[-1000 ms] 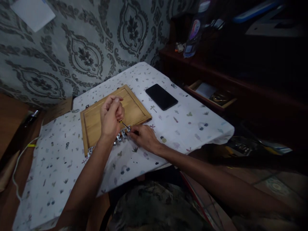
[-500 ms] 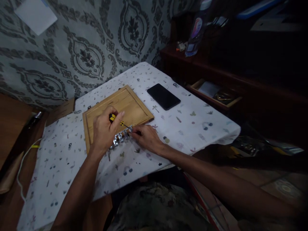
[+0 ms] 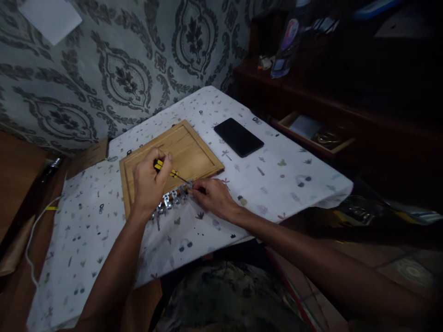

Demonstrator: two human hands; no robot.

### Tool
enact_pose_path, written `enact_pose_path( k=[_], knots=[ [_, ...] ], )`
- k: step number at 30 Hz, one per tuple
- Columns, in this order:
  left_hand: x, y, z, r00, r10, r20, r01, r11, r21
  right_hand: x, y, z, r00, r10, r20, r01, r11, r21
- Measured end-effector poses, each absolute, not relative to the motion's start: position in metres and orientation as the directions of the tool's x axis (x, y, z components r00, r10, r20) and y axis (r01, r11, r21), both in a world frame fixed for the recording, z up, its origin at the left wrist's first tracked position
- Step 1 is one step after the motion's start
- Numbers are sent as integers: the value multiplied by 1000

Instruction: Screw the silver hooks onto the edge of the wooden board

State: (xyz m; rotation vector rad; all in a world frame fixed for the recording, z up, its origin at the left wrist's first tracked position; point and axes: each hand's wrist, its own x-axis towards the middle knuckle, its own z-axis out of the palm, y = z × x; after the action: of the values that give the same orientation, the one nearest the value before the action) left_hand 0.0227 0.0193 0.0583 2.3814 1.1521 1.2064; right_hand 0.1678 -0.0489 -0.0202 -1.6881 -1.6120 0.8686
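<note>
My left hand (image 3: 148, 182) is closed round the yellow and black handle of a screwdriver (image 3: 168, 168). The screwdriver slants down to the right, its tip at the right end of a row of shiny metal hooks (image 3: 176, 198). These hooks line the near edge of a framed wooden board (image 3: 169, 150), which lies flat on the table. My right hand (image 3: 214, 197) is closed in a pinch, fingertips against the rightmost hook beside the screwdriver tip. Whatever small part sits between those fingertips is hidden.
A black phone (image 3: 238, 137) lies right of the board on the patterned white tablecloth (image 3: 277, 189). Brown cardboard (image 3: 88, 159) leans by the wall. Beyond the table's right edge are an open drawer (image 3: 314, 133) and a plastic bottle (image 3: 285, 46). A white cable (image 3: 29, 258) hangs at left.
The view has shifted slightly. My left hand has tilted a little round the screwdriver handle, while the tip and my right hand stay at the same hook.
</note>
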Motion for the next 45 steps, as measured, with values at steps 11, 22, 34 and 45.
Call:
enact_pose_path(
  k=[11, 22, 34, 45],
  knots=[
    [23, 24, 58, 355, 731, 583, 541, -669, 509, 168, -48, -23, 33, 999, -21, 576, -36, -817],
    [23, 26, 67, 445, 727, 522, 550, -682, 482, 169, -49, -19, 26, 999, -31, 587, -40, -808],
    [51, 19, 43, 282, 894, 349, -95, -336, 937, 167, -48, -22, 38, 999, -26, 585, -43, -810],
    [71, 30, 48, 266, 938, 221, -201, -170, 965, 168, -49, -18, 22, 998, -51, 580, -55, -813]
  ],
)
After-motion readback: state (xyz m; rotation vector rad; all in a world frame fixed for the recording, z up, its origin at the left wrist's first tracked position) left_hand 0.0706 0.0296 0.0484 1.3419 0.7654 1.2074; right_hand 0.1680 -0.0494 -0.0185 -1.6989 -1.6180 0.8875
